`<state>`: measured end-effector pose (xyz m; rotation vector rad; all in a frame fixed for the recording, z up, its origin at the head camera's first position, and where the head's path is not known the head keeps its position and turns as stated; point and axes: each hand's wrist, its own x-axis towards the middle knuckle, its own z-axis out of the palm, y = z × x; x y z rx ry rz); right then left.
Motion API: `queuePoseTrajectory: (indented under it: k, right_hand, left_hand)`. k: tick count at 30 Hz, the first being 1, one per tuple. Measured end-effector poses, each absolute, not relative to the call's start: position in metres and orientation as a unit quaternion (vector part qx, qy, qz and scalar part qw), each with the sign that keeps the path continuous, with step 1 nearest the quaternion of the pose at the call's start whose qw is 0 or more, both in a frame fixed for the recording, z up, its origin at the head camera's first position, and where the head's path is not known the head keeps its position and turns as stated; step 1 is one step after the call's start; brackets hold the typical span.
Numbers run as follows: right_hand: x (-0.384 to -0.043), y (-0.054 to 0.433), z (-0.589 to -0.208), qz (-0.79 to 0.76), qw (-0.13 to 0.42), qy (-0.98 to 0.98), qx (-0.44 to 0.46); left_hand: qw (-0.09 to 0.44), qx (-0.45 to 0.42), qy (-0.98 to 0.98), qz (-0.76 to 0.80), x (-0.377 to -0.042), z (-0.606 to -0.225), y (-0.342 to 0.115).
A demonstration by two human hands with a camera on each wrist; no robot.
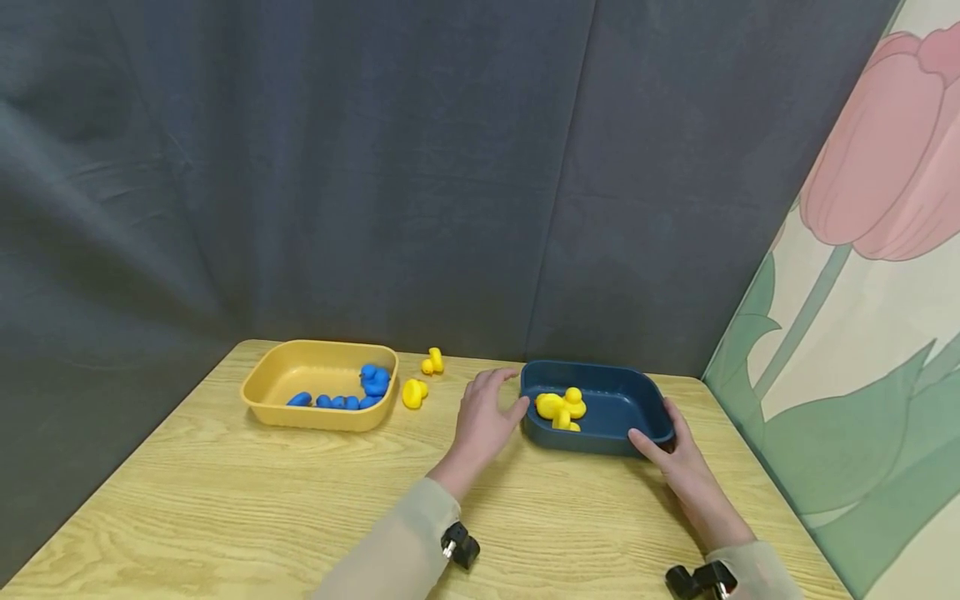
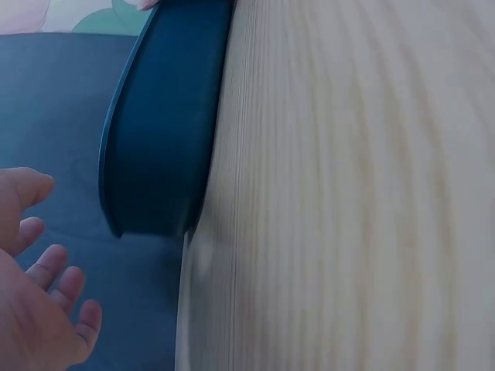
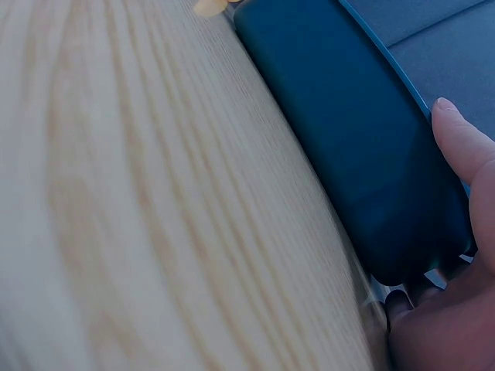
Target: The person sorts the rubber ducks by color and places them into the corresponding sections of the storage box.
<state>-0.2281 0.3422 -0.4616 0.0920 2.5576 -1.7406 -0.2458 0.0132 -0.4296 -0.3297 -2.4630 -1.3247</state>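
A dark blue bin (image 1: 622, 412) stands on the table's right side, with several yellow toy ducks (image 1: 561, 407) gathered at its left end. My right hand (image 1: 682, 458) holds the bin's right end, thumb at the front rim and the other fingers round the outer wall. In the right wrist view the thumb (image 3: 464, 147) lies at the rim and the fingers curl below it. My left hand (image 1: 483, 417) hovers off the bin's left end, thumb and fingers spread with nothing between them. A gap separates it from the bin wall (image 2: 158, 131) in the left wrist view.
At the left, a yellow bin (image 1: 315, 419) has several blue toy ducks (image 1: 375, 382) along its front and right side. Between the bins, one yellow duck (image 1: 414, 393) lies near the yellow bin and another (image 1: 432, 362) sits farther back. A dark curtain (image 1: 420, 183) hangs behind the wooden table (image 1: 300, 500).
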Motion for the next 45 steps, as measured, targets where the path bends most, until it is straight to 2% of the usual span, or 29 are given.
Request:
queuePoseTrajectory:
  k: [17,27,36,45]
  right_hand:
    - [-0.226,0.341,-0.460,-0.568,0.013,0.822,0.019]
    - [-0.228,0.342,-0.461,-0.566,0.020,0.824,0.028]
    - [-0.229,0.342,-0.462,-0.566,0.019,0.824,0.027]
    - [-0.228,0.342,-0.462,-0.565,0.016,0.824,0.027]
  left_hand:
    - [0.203,-0.094,-0.862,-0.456,-0.242,-0.430,-0.045]
    - [0.199,-0.054,-0.862,-0.463,-0.247,-0.437,-0.062]
    - [0.159,-0.023,-0.862,-0.480,-0.248,-0.440,-0.074]
    - [0.150,-0.016,-0.861,-0.486,-0.284,-0.484,-0.088]
